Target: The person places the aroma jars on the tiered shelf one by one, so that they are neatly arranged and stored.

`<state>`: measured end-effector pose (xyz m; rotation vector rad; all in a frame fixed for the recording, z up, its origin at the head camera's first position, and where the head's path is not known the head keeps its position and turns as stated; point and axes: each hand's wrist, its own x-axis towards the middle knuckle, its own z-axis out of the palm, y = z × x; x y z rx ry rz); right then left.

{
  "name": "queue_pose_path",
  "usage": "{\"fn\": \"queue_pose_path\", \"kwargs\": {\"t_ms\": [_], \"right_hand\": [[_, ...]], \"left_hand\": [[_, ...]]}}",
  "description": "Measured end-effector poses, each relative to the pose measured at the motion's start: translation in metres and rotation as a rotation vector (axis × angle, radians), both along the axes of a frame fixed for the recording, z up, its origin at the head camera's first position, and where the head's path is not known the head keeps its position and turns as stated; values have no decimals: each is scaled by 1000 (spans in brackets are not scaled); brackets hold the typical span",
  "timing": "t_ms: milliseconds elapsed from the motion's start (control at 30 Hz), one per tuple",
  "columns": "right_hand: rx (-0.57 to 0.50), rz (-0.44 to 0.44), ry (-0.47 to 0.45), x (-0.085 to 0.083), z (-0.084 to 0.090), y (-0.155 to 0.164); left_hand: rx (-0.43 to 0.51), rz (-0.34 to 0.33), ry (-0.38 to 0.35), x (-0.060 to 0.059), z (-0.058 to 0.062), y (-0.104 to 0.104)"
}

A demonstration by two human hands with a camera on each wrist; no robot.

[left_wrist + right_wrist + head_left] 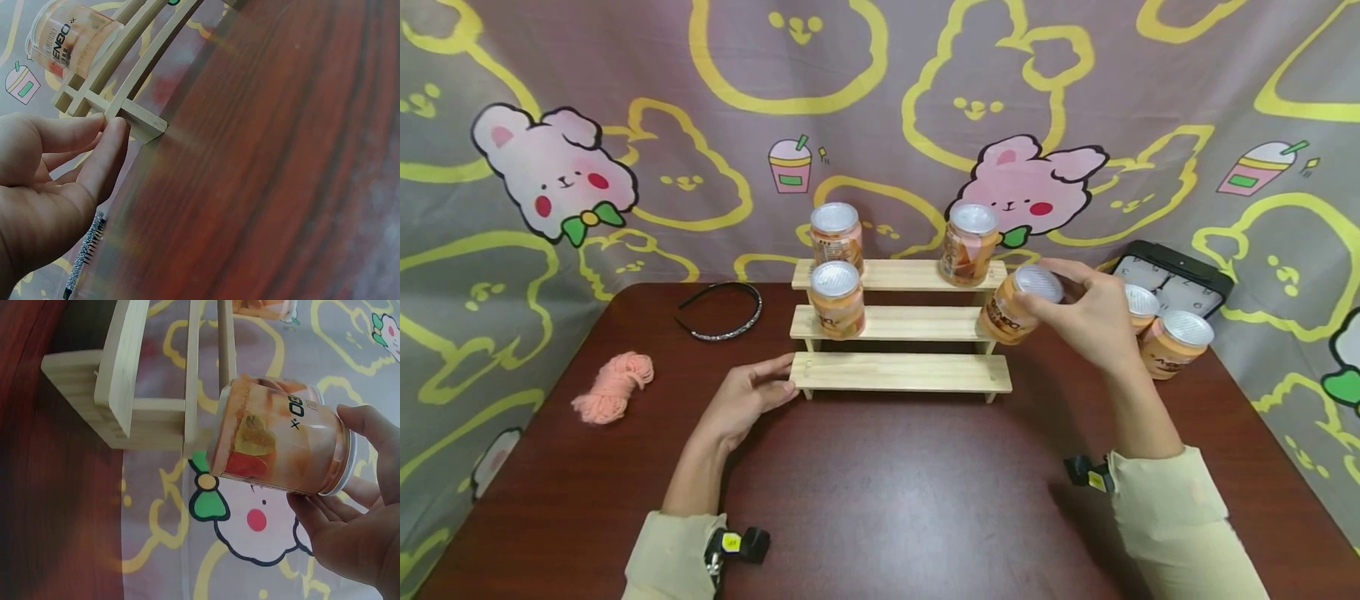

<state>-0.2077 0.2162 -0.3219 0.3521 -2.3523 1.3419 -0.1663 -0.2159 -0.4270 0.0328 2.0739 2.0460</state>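
Note:
A three-step wooden display rack (901,372) stands on the table. My left hand (747,395) pinches the left end of its lowest step between thumb and fingers; the left wrist view shows the fingertips (117,128) at the wood. At the right end of the middle step, my right hand (1093,312) grips an orange-labelled can (1006,312) near its silver lid. This can tilts in the right wrist view, and I cannot tell whether its base touches the step. Two similar cans, a rear one (968,250) and another (837,233), stand on the top step. One more can (837,304) is at the middle step's left.
Right of the rack, two more cans, a front one (1172,348) and a partly hidden one (1138,307), stand before a black-framed clock (1172,279). Pink yarn (613,388) and a glittery headband (722,335) lie on the left. A patterned cloth (865,83) hangs behind the table.

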Motion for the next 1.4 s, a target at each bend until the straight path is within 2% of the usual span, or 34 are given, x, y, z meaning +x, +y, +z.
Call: {"fn": "queue_pose_path", "kwargs": {"t_ms": [300,567,833,1033,1400], "right_hand": [[-15,30,24,-1,-3,-17],[-64,75,4,-2,-2,-27],[-65,101,3,-5,-5,-34],[-54,83,24,-5,-5,-41],[9,-9,106,-9,-12,-50]], "left_hand": [[14,-1,-2,1,1,0],[29,0,-1,0,0,0],[27,0,-4,0,-1,0],[25,-1,-6,0,-1,1],[25,-1,3,0,-1,1]]}}
